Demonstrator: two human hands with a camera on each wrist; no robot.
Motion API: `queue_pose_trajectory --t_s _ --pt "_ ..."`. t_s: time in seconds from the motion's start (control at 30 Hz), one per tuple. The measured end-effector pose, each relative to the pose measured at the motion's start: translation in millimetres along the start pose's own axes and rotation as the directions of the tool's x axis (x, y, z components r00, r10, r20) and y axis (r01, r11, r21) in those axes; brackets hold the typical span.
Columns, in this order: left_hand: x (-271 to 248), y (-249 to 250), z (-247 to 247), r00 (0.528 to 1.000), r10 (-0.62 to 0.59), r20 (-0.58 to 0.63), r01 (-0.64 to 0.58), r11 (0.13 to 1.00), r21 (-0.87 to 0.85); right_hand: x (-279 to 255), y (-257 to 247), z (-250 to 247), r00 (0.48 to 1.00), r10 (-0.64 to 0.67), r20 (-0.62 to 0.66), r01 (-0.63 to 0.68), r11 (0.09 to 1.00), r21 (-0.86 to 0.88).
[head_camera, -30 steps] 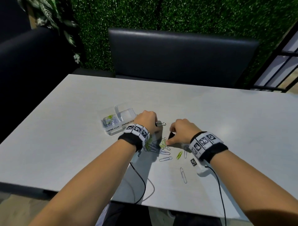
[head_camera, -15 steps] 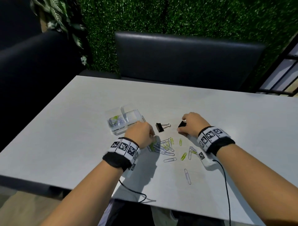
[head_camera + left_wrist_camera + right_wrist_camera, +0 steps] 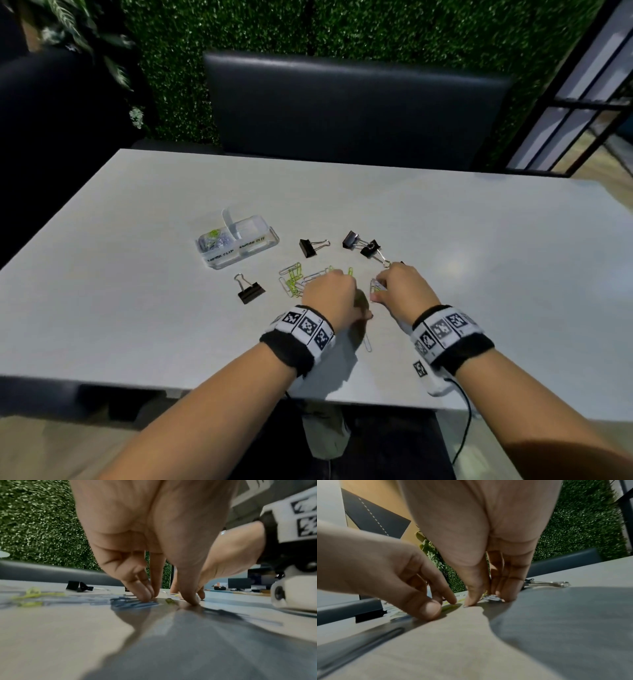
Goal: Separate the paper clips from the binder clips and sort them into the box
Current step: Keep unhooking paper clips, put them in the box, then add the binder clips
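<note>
A clear two-part box (image 3: 255, 240) stands on the table; its left part holds paper clips, and I see nothing in the right part. Loose green and silver paper clips (image 3: 294, 279) lie in a heap before it. Black binder clips lie around: one (image 3: 312, 247) past the heap, two (image 3: 361, 244) touching at the right, one (image 3: 250, 292) at the left. My left hand (image 3: 329, 294) points down into the heap, fingertips (image 3: 145, 599) pressing bluish clips, thumb on the table. My right hand (image 3: 380, 291) pinches a few paper clips (image 3: 491, 598) between thumb and fingers.
The grey table (image 3: 479, 257) stretches wide on all sides of the clips. One single paper clip (image 3: 368, 342) lies nearer to me, between my wrists. A dark bench (image 3: 352, 109) and a green hedge wall stand behind the far edge. Cables hang off the near edge.
My right hand has let go of a binder clip at the far right and come back to the heap. My left hand has moved right from beside the box onto the paper clips.
</note>
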State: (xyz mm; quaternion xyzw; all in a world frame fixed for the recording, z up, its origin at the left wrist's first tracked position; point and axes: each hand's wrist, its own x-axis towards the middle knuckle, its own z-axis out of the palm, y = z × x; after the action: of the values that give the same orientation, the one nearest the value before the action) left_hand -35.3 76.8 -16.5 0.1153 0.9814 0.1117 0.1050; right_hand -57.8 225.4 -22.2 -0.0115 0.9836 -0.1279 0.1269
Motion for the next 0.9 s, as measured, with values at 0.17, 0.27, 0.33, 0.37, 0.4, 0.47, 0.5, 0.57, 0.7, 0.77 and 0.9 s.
queue_pose_trajectory --t_s 0.17,0.27,0.33,0.37,0.4,0.47,0.5,0.57,0.7,0.77,0.9 --pt "14 6 0 0.998 -0.060 -0.032 0.060 0.998 -0.008 10 3 2 0.998 0.010 -0.069 -0.010 1.000 0.003" --pt "15 11 1 0.996 -0.087 -0.002 0.087 0.995 -0.041 9 -1 5 0.996 0.011 -0.091 -0.014 0.999 -0.037" --pt "15 15 0 0.997 -0.081 0.017 0.082 0.995 -0.062 7 -2 5 0.995 0.009 -0.102 -0.015 0.998 -0.057" --pt "15 16 -1 0.996 -0.079 0.032 0.081 0.994 -0.069 6 -3 4 0.995 0.014 -0.102 -0.020 0.998 -0.060" --pt "15 18 -1 0.995 -0.081 0.053 0.084 0.994 -0.074 6 -2 4 0.995 0.016 -0.100 -0.022 0.998 -0.057" --pt "15 19 -3 0.991 -0.094 0.096 0.103 0.991 -0.089 6 0 3 0.996 0.033 -0.088 -0.035 0.999 -0.024" --pt "15 19 -5 0.989 -0.099 0.113 0.111 0.989 -0.099 6 2 1 0.996 0.046 -0.082 -0.046 0.999 0.010" --pt "15 18 -7 0.983 -0.112 0.148 0.131 0.984 -0.125 5 6 -3 0.996 0.064 -0.067 -0.057 0.994 0.093" --pt "15 7 -16 0.974 -0.119 0.194 0.157 0.968 -0.196 3 13 -13 0.993 0.088 -0.078 -0.061 0.952 0.301" --pt "14 -3 -24 0.974 -0.136 0.181 0.184 0.944 -0.276 3 8 -19 0.992 0.081 -0.093 -0.038 0.918 0.395" --pt "10 -41 -48 0.975 -0.195 0.110 0.224 0.857 -0.465 16 -28 -30 0.995 0.009 -0.096 0.046 0.832 0.554"
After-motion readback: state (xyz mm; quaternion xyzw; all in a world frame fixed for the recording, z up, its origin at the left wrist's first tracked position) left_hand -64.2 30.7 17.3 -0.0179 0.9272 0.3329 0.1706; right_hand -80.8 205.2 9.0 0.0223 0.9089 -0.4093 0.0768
